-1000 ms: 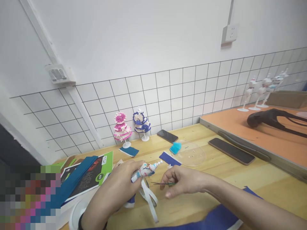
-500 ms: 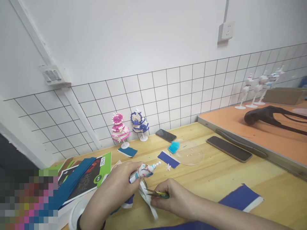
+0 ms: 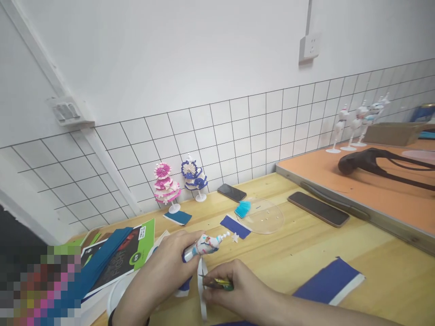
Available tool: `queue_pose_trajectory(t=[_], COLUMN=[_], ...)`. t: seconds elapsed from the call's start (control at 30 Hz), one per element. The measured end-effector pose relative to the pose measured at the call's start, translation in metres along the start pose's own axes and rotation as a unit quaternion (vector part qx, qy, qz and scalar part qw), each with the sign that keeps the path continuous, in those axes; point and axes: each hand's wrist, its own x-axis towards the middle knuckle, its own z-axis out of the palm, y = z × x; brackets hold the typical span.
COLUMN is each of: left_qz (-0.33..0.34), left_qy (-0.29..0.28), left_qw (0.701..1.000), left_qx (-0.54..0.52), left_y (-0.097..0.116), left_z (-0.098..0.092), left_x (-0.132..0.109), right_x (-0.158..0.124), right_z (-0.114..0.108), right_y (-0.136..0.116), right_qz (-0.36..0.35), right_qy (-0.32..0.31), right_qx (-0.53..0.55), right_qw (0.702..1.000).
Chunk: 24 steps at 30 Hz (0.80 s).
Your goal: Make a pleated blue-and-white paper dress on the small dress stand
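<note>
My left hand (image 3: 170,260) is closed around a small white figurine (image 3: 205,245) with blue and red marks and a beaded tip. The figurine is tilted, its tip toward the right; its lower part is hidden by my hand. Just below it, a narrow white strip (image 3: 203,290) hangs down toward the table. In my right hand (image 3: 238,287) is a pair of tweezers (image 3: 217,283) with pointed metal tips and a yellow-green body. Their tips are at the strip, and my right fingers are close against it. Dark blue and white paper (image 3: 184,288) shows beneath my left hand.
Pink (image 3: 166,188) and blue (image 3: 195,176) decorated figures stand near the wall. A clear disc (image 3: 268,219), a white star (image 3: 235,237), phones (image 3: 231,193) and blue paper pieces (image 3: 329,280) lie about. Left are a magazine (image 3: 117,258) and teal paper (image 3: 95,267); right, an orange board (image 3: 374,181).
My right hand has shifted slightly left with the tweezers, closer to my left hand. The white strip now hangs straighter. The camera view has turned slightly right.
</note>
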Motion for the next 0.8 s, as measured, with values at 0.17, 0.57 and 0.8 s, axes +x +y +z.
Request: queue_pose_trajectory(t=[0.17,0.57,0.8], left_qz=[0.003,0.002,-0.021], left_qy=[0.006,-0.004,-0.01], left_qw=[1.0,1.0,0.999], left_qx=[0.03,0.026,-0.023], left_y=[-0.005,-0.007,-0.009], left_z=[0.001,0.006,0.003], left_x=[-0.001,0.001,0.001], right_x=[0.0,0.006,0.004], right_z=[0.008,0.016,0.015], right_y=[0.009,0.015,0.026], right_qz=[0.039,0.023,0.027], right_qy=[0.023,0.087,0.058], right_qx=[0.001,-0.018,-0.035], right_qw=[0.999,0.996,0.997])
